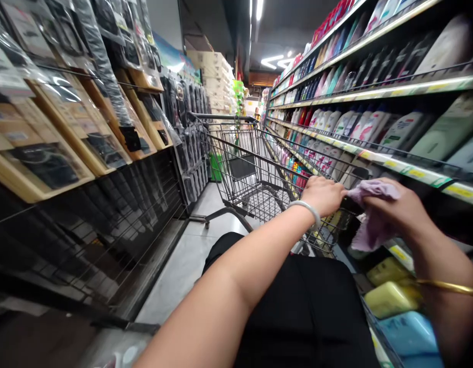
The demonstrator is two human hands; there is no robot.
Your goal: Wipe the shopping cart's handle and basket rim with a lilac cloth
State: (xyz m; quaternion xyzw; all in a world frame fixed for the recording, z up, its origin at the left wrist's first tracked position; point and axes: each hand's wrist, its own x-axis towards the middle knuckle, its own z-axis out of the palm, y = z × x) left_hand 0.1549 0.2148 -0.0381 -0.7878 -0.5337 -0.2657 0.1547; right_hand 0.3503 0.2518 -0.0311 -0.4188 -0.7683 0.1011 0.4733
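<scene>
A shopper's two hands are holding a lilac cloth between them in a store aisle, just in front of a tall shelf. The right hand is bunching the cloth in its curled fingers, with a loose fold hanging below. The left hand is keeping its fingers narrow, pinching the cloth's twisted end at the fingertips; whether it is also touching the cart behind it, one cannot tell. A white bangle is circling the left wrist, and a gold bangle is ringing the right forearm.

Beyond the left hand, a wire shopping cart is standing on the pale tiled floor, its front wheels showing near the left-hand rack. Black clothing is covering the shopper's lap or legs, below the arms.

On the right, rows of bottles are lining the shelf's levels, with yellow price labels running along the edges. Under the right hand, a yellow bottle and a blue bottle are lying close together, blurred. On the left, packaged goods are resting in slanted wooden trays above a dark wire rack. Farther down the aisle, pale cartons are rising in a stack, and white ceiling lights are glowing overhead.
</scene>
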